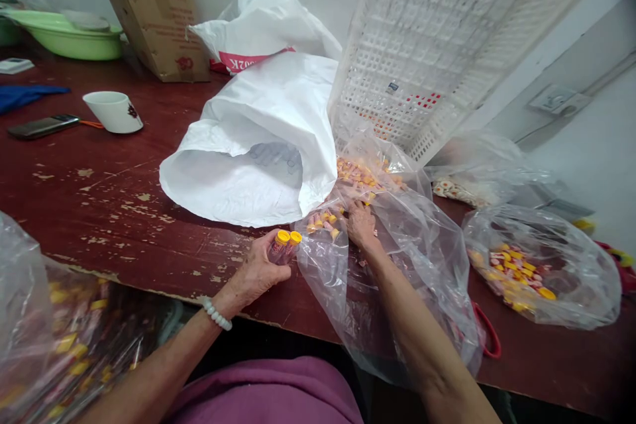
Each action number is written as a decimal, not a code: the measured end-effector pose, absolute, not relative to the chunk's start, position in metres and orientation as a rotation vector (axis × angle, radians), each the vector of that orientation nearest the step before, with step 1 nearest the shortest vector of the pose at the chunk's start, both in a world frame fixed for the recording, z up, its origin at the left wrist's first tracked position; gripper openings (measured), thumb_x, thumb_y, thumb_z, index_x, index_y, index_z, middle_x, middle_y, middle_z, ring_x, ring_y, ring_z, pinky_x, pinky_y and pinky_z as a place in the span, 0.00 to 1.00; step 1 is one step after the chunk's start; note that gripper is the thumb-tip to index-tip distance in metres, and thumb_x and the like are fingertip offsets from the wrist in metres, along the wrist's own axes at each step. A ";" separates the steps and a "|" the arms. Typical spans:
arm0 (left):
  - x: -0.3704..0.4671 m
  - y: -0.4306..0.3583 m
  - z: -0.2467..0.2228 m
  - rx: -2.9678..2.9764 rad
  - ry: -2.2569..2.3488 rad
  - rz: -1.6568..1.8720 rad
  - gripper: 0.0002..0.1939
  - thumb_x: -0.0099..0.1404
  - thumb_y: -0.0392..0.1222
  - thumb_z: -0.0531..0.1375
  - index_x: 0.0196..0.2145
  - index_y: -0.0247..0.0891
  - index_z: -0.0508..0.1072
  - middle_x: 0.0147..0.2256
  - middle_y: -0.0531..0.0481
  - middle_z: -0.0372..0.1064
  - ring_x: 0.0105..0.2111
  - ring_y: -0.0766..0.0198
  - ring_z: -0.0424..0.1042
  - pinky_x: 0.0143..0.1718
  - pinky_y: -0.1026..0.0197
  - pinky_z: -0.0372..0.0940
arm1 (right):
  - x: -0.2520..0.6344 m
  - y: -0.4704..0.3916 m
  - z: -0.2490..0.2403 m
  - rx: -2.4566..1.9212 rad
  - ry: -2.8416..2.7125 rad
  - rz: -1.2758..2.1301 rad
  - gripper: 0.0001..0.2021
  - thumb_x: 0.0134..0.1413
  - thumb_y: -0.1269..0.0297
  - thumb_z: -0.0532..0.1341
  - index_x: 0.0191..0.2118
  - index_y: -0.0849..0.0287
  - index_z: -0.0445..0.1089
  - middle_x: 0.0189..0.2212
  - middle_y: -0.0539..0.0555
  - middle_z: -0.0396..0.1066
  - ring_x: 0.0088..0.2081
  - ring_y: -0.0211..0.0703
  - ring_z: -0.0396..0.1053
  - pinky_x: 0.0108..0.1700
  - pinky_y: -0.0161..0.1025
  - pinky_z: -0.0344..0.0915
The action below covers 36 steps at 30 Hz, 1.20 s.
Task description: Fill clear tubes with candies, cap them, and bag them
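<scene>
Left hand [263, 270] grips two yellow-capped tubes [279, 248]; right hand [360, 222], closure unclear, apparently picks at yellow-pink pieces [326, 218] alongside, needing a careful pinch.

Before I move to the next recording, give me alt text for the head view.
A person's left hand holds two yellow-capped tubes; the right hand is among small yellow-and-pink pieces in clear plastic. Beyond, an open white sack lies on a worn dark-red table.
</scene>
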<state>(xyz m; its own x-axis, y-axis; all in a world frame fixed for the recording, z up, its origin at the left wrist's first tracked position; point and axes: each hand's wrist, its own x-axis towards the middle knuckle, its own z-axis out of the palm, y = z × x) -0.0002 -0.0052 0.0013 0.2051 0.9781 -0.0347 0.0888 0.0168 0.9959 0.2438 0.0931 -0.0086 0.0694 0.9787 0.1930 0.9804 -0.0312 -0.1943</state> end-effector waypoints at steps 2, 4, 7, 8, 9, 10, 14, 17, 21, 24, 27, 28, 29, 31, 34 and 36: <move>-0.001 -0.006 0.003 1.352 1.140 0.989 0.15 0.44 0.29 0.58 0.34 0.33 0.69 0.29 0.52 0.68 0.26 0.68 0.66 0.25 0.68 0.57 | 0.240 0.098 -0.007 -2.064 -1.970 0.000 0.17 0.59 0.56 0.55 0.49 0.57 0.69 0.47 0.61 0.69 0.49 0.53 0.64 0.47 0.44 0.61; -0.002 -0.006 0.005 1.349 1.160 0.995 0.16 0.44 0.28 0.58 0.34 0.33 0.69 0.29 0.52 0.69 0.27 0.66 0.67 0.25 0.68 0.58 | 0.242 0.100 -0.005 -2.062 -1.960 0.022 0.15 0.59 0.59 0.56 0.48 0.60 0.70 0.45 0.62 0.70 0.48 0.51 0.66 0.46 0.41 0.61; -0.004 -0.007 0.008 1.324 1.163 1.027 0.18 0.44 0.28 0.59 0.36 0.33 0.70 0.30 0.51 0.69 0.29 0.65 0.68 0.26 0.67 0.59 | 0.254 0.090 0.000 -2.067 -1.875 0.065 0.15 0.58 0.60 0.57 0.46 0.64 0.69 0.42 0.64 0.71 0.44 0.51 0.68 0.44 0.42 0.62; -0.004 -0.008 0.008 1.319 1.152 1.036 0.18 0.44 0.28 0.59 0.36 0.33 0.70 0.30 0.51 0.69 0.29 0.65 0.68 0.27 0.67 0.60 | 0.257 0.083 0.003 -2.039 -1.800 0.105 0.15 0.57 0.59 0.59 0.44 0.65 0.70 0.40 0.64 0.72 0.42 0.51 0.69 0.43 0.43 0.62; -0.003 -0.008 0.008 1.318 1.139 1.040 0.18 0.44 0.28 0.59 0.36 0.33 0.70 0.31 0.52 0.69 0.30 0.65 0.68 0.28 0.67 0.60 | 0.260 0.073 0.007 -1.980 -1.712 0.168 0.15 0.55 0.57 0.60 0.42 0.65 0.71 0.38 0.63 0.72 0.40 0.50 0.69 0.41 0.43 0.63; -0.001 -0.008 0.009 1.320 1.125 1.040 0.17 0.44 0.28 0.59 0.35 0.33 0.70 0.30 0.52 0.69 0.29 0.66 0.68 0.29 0.67 0.61 | 0.260 0.062 0.012 -1.882 -1.629 0.256 0.16 0.54 0.56 0.61 0.41 0.64 0.71 0.36 0.61 0.73 0.37 0.48 0.69 0.40 0.42 0.64; 0.010 -0.012 0.016 1.390 1.076 1.005 0.16 0.44 0.28 0.59 0.35 0.32 0.70 0.28 0.54 0.68 0.26 0.69 0.65 0.27 0.68 0.59 | 0.233 0.005 0.043 -1.358 -1.592 0.584 0.14 0.55 0.57 0.61 0.45 0.59 0.69 0.38 0.56 0.72 0.36 0.42 0.69 0.37 0.39 0.66; 0.017 -0.015 0.022 1.459 1.023 0.996 0.17 0.45 0.29 0.60 0.36 0.33 0.70 0.29 0.54 0.68 0.26 0.69 0.64 0.28 0.69 0.59 | 0.200 -0.027 0.063 -1.134 -1.821 0.523 0.10 0.56 0.65 0.60 0.44 0.56 0.71 0.41 0.55 0.70 0.41 0.41 0.68 0.40 0.39 0.66; 0.019 -0.018 0.023 1.476 0.959 1.004 0.17 0.47 0.31 0.61 0.38 0.33 0.70 0.32 0.53 0.69 0.28 0.68 0.66 0.29 0.69 0.60 | 0.184 -0.037 0.070 -1.086 -1.940 0.458 0.16 0.56 0.68 0.60 0.51 0.54 0.66 0.44 0.55 0.69 0.41 0.41 0.68 0.41 0.39 0.66; 0.016 -0.019 0.021 1.485 0.979 1.010 0.18 0.47 0.30 0.61 0.39 0.33 0.70 0.31 0.54 0.68 0.27 0.69 0.64 0.29 0.69 0.59 | 0.187 -0.036 0.066 -1.123 -1.868 0.438 0.16 0.56 0.70 0.58 0.51 0.55 0.64 0.45 0.55 0.68 0.42 0.41 0.67 0.43 0.41 0.66; 0.015 -0.018 0.023 1.490 1.018 1.004 0.19 0.44 0.26 0.59 0.37 0.33 0.70 0.29 0.55 0.66 0.27 0.70 0.62 0.27 0.69 0.58 | 0.186 -0.039 0.057 -1.081 -1.959 0.352 0.15 0.53 0.77 0.53 0.44 0.56 0.68 0.46 0.56 0.64 0.50 0.45 0.62 0.50 0.45 0.63; 0.015 -0.018 0.024 1.486 1.035 1.000 0.19 0.43 0.25 0.58 0.36 0.33 0.70 0.28 0.56 0.65 0.26 0.70 0.61 0.27 0.70 0.57 | 0.183 -0.041 0.054 -1.058 -2.026 0.335 0.18 0.51 0.80 0.52 0.44 0.56 0.68 0.47 0.56 0.64 0.51 0.45 0.61 0.52 0.47 0.62; 0.016 -0.018 0.026 1.480 1.051 0.997 0.18 0.42 0.25 0.58 0.34 0.32 0.69 0.28 0.56 0.65 0.26 0.70 0.61 0.26 0.70 0.57 | 0.181 -0.043 0.051 -1.038 -2.092 0.322 0.22 0.47 0.82 0.51 0.45 0.56 0.68 0.47 0.56 0.63 0.51 0.46 0.61 0.53 0.48 0.61; 0.016 -0.017 0.028 1.452 1.070 0.982 0.17 0.41 0.25 0.57 0.32 0.32 0.69 0.27 0.56 0.64 0.26 0.71 0.60 0.24 0.71 0.56 | 0.180 -0.042 0.047 -0.999 -2.180 0.305 0.26 0.43 0.83 0.50 0.47 0.55 0.68 0.49 0.56 0.63 0.52 0.46 0.60 0.53 0.49 0.60; 0.012 -0.014 0.024 1.339 1.100 0.934 0.19 0.41 0.27 0.57 0.35 0.34 0.69 0.27 0.55 0.65 0.23 0.71 0.60 0.19 0.71 0.55 | 0.198 -0.017 0.042 -1.060 -2.097 0.244 0.21 0.48 0.80 0.50 0.44 0.56 0.70 0.51 0.56 0.62 0.53 0.45 0.61 0.53 0.47 0.61; 0.008 -0.012 0.018 1.230 1.162 0.937 0.21 0.41 0.29 0.58 0.38 0.35 0.68 0.29 0.53 0.66 0.22 0.69 0.61 0.15 0.71 0.55 | 0.224 0.014 0.035 -1.284 -1.940 0.139 0.16 0.52 0.77 0.50 0.41 0.59 0.71 0.46 0.58 0.66 0.50 0.45 0.64 0.53 0.45 0.62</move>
<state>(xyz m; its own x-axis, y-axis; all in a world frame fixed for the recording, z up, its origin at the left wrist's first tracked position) 0.0078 -0.0117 0.0179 0.1928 0.9707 -0.1436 0.0649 0.1335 0.9889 0.2239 0.0141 0.0352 -0.1760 0.8180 0.5477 0.7312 0.4811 -0.4836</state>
